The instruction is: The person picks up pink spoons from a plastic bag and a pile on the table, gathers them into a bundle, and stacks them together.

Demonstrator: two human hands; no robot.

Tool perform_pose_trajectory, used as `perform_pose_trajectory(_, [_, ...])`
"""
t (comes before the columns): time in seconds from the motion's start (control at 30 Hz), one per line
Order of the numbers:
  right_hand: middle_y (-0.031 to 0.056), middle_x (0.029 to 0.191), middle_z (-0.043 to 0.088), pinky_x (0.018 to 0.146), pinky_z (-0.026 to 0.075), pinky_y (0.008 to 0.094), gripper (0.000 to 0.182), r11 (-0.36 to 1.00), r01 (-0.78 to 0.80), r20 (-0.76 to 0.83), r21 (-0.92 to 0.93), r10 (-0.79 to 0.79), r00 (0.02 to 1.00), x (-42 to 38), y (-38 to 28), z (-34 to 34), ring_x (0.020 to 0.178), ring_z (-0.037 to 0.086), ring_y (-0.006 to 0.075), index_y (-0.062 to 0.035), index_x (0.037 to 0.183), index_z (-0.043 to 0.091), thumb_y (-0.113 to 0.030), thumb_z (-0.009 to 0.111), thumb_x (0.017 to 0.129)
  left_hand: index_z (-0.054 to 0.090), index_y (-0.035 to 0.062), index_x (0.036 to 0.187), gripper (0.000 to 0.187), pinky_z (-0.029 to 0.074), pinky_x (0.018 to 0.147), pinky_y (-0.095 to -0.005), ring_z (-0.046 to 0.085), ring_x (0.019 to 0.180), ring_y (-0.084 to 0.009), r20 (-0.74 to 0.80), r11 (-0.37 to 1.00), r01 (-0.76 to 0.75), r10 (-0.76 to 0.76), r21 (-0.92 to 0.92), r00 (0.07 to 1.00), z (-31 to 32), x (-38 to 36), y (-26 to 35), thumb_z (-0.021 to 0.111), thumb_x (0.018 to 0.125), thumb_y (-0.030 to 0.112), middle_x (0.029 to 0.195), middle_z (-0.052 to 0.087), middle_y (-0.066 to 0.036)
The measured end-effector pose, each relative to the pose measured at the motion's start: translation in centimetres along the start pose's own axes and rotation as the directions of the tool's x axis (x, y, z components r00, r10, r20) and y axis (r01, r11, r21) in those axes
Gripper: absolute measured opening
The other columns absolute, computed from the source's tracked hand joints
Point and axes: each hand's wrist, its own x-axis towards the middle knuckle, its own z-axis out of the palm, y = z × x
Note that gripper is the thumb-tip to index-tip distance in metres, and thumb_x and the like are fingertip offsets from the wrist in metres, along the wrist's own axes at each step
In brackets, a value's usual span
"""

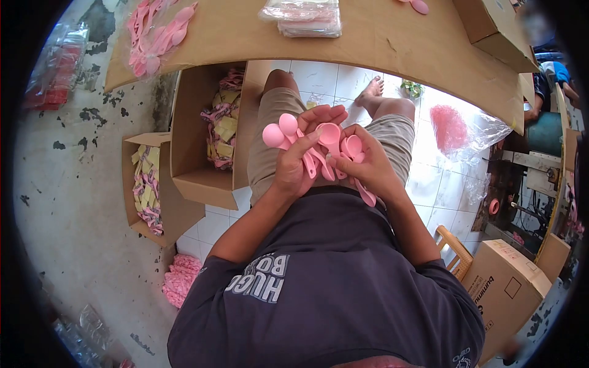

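Several pink plastic spoons (330, 135) are gathered between my two hands, above my lap. My left hand (300, 156) is closed around part of the bunch, with two round bowls sticking out at its left side and handles hanging below. My right hand (368, 161) grips other spoons of the same kind, its thumb pressed against the handles near the middle. One handle slants down beneath the right hand. The fingers partly hide the spoons, so which hand bears the middle ones is hard to tell.
A cardboard-topped table (368, 46) lies ahead, bearing a bag of pink spoons (156, 37) and a stack of clear plastic bags (310, 21). Open cartons (205, 187) with wrapped items stand at left. A bag of pink pieces (451, 129) is on the floor at right, near a carton (506, 294).
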Motion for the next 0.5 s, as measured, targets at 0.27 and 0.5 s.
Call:
perform_pose_trajectory(0.27, [0.0034, 0.086, 0.066, 0.049, 0.048, 0.0212, 0.038, 0.998, 0.009, -0.032, 0.067, -0.007, 0.999, 0.1, -0.1, 0.8, 0.064, 0.062, 0.0066, -0.0023, 0.113, 0.056, -0.019, 0.082, 0.089, 0.042, 0.0004, 0.146, 0.043, 0.037, 0.122, -0.0454, 0.042, 0.148, -0.0333, -0.035, 0.998, -0.055, 0.053, -0.041, 0.998, -0.1, 0.3, 0.1, 0.05, 0.105, 0.01, 0.152, 0.047, -0.024])
perform_pose_trajectory(0.5, [0.0015, 0.083, 0.065, 0.049, 0.047, 0.0204, 0.04, 0.998, -0.049, 0.018, 0.036, 0.048, 0.999, 0.4, 0.1, 1.2, 0.061, 0.06, 0.0054, -0.004, 0.111, 0.056, -0.02, 0.085, 0.088, 0.044, 0.0049, 0.143, 0.041, 0.039, 0.12, -0.0433, 0.042, 0.147, -0.0307, -0.069, 0.997, -0.058, 0.061, 0.049, 0.996, 0.3, -0.1, -0.6, 0.056, 0.108, 0.023, 0.151, 0.05, -0.022])
